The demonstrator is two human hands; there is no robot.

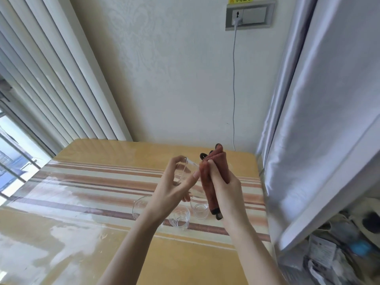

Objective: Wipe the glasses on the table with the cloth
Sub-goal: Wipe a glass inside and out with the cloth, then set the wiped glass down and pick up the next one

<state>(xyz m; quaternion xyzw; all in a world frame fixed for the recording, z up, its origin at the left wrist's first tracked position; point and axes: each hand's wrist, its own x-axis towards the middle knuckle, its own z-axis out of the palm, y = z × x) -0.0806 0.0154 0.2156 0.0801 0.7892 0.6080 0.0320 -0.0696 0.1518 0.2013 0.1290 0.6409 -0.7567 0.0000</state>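
1. A clear glass [186, 171] was held tilted in the air above the table [86, 202], near the centre of the view, its rim turned toward 1 o'clock.
2. The left hand [174, 186] had its grip clamped on that glass, fingers curled over the top at 12 o'clock and the thumb pressed along the side facing the cloth.
3. The reddish-brown cloth [213, 177], folded into a long strip with dark trim at both ends, stood just at 3 o'clock of the held glass, touching or almost touching its rim; I could not tell which.
4. The right hand [228, 190] had its grip closed round the middle of the cloth, one end sticking up toward 12 o'clock and the other hanging down toward 6 o'clock.
5. Three more glasses stood upright on the table at 6 o'clock of the hands: a wide glass [141, 208] partly hidden by the left wrist, a small glass [178, 218] in the middle, and another small glass [199, 209] just beside the hanging end of the cloth.
6. The table carried a striped covering under a clear sheet, the stripes running from 9 to 3 o'clock.
7. A white cable [234, 89] ran down the wall from a socket [249, 15] at 12 o'clock; a grey curtain [308, 99] hung at 3 o'clock, and white blinds [51, 68] at 10 o'clock.
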